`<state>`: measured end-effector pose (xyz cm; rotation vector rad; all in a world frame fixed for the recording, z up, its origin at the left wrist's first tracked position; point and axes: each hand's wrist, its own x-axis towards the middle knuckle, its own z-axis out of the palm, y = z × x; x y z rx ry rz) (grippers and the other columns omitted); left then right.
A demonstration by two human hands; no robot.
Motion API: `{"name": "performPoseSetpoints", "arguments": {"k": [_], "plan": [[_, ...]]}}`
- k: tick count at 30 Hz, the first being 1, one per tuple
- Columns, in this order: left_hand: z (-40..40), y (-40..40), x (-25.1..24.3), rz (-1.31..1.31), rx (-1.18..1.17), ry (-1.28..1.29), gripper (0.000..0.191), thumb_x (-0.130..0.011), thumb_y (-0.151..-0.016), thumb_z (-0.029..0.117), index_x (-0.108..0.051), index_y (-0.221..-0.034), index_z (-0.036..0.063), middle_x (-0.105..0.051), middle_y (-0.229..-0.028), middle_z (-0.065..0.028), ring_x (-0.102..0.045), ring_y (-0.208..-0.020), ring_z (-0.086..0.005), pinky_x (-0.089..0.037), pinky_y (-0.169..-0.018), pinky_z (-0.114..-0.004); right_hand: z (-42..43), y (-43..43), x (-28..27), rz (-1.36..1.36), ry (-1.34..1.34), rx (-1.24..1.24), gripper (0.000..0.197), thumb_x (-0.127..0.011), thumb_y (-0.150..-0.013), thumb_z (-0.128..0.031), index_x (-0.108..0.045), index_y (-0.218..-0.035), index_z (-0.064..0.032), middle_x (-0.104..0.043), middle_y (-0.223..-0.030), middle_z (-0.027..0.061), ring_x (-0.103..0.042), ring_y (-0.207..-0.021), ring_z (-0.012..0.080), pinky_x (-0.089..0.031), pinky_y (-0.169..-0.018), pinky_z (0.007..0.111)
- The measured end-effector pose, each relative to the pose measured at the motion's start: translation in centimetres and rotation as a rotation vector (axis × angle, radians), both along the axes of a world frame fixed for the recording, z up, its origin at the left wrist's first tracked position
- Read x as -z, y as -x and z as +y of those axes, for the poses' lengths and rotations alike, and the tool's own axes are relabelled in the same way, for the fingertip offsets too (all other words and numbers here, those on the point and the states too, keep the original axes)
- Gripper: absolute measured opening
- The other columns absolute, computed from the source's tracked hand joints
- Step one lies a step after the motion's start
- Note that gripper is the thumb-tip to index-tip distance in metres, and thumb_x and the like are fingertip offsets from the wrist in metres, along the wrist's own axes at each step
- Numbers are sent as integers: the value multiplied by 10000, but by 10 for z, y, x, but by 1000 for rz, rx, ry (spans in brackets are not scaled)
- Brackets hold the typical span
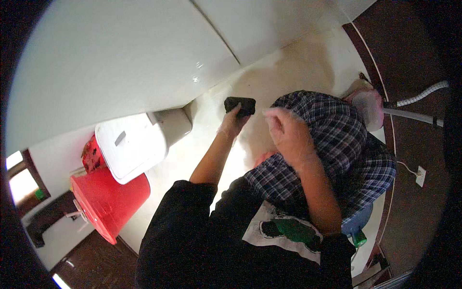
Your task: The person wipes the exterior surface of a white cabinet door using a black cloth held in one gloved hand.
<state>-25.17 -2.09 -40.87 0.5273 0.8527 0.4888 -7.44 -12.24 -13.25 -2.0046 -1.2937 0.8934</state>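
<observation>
My left hand point(234, 123) grips a small black object point(240, 105), possibly a brush or sponge, above the pale floor point(213, 101). The thumb lies over its near side, and its underside is hidden. My right hand point(287, 135) is raised over my bent leg, which is covered by dark checked cloth point(321, 123). Its fingers are curled and blurred by motion, and nothing is plainly seen in them. A whitish film, perhaps suds, shows on both hands and wrists.
Left stand a red plastic bucket point(112, 198), a white lidded bin point(131, 148) and a greyish container point(173, 124). A white panel point(108, 72) rises ahead. At right are a pinkish translucent plastic container point(368, 108), grey hoses point(413, 115) and a wall socket point(421, 176).
</observation>
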Motion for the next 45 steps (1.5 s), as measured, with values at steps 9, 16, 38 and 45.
{"name": "performPoseSetpoints", "arguments": {"k": [9,16,38,45], "plan": [[-20,17,-94,-61,-215,57,419,-616,-828,260,-483,-1122,-7,-579,-1043,-128,-576,-954,-268,-487,-827,-366,-5,2,28,2,10,67,201,-531,-857,-134,-596,-993,-1,-625,-931,128,-595,-855,223,-466,-767,315],[-65,41,-177,-200,-270,-38,339,-611,-774,11,-495,-1090,52,-581,-1025,-76,-584,-904,-226,-498,-759,-314,-5,28,16,-4,-25,-189,594,-668,-751,-186,-408,-1268,-50,-512,-1190,169,-519,-1069,262,-425,-886,336],[-105,74,-419,470,-441,-1067,634,-735,-670,-17,-394,-1200,52,-516,-1084,-77,-505,-1020,-166,-422,-888,-289,-5,105,-171,91,-371,-467,587,-701,-660,-52,-451,-1191,-35,-540,-1093,186,-544,-1028,331,-431,-866,370],[-118,103,-418,520,-631,-1068,570,-712,-671,-55,-411,-1146,41,-533,-1026,-59,-510,-974,-139,-434,-855,-276,4,133,-167,176,-456,-601,607,-716,-654,-78,-447,-1196,-23,-523,-1119,193,-524,-1048,334,-423,-881,378]]}}
